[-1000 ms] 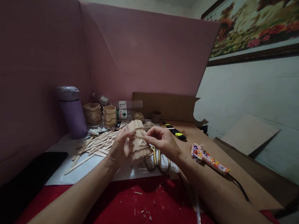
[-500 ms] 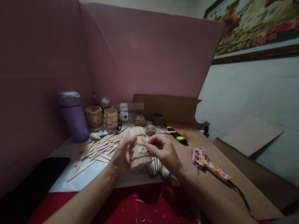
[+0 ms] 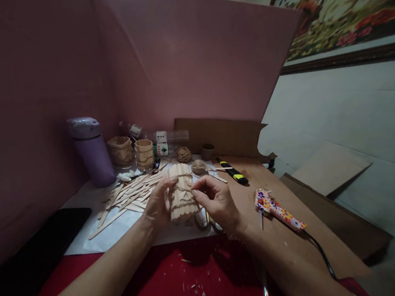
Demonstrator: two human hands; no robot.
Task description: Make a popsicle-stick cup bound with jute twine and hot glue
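Observation:
A small cup made of craft sticks (image 3: 180, 201) is tilted on its side above the table, with twine (image 3: 183, 188) curving across its wall. My left hand (image 3: 159, 203) is closed around its left side, thumb on the near face. At the right side of the cup my right hand (image 3: 216, 199) pinches the twine between thumb and forefinger, the fingertips against the wall. Gold-handled scissors (image 3: 207, 219) lie partly hidden beneath the cup and right hand. Loose craft sticks (image 3: 128, 196) are heaped to the left.
Two finished stick cups (image 3: 144, 154) stand behind, beside a purple tumbler (image 3: 95, 153). Balls of twine (image 3: 199, 167) and a black-yellow utility knife (image 3: 233, 171) lie farther back. A flowered glue gun (image 3: 278, 210) with a black cord rests on the cardboard (image 3: 318, 243) at right.
The view has shifted slightly. The cup has turned a little in my left hand, and my right fingers still pinch at its right side.

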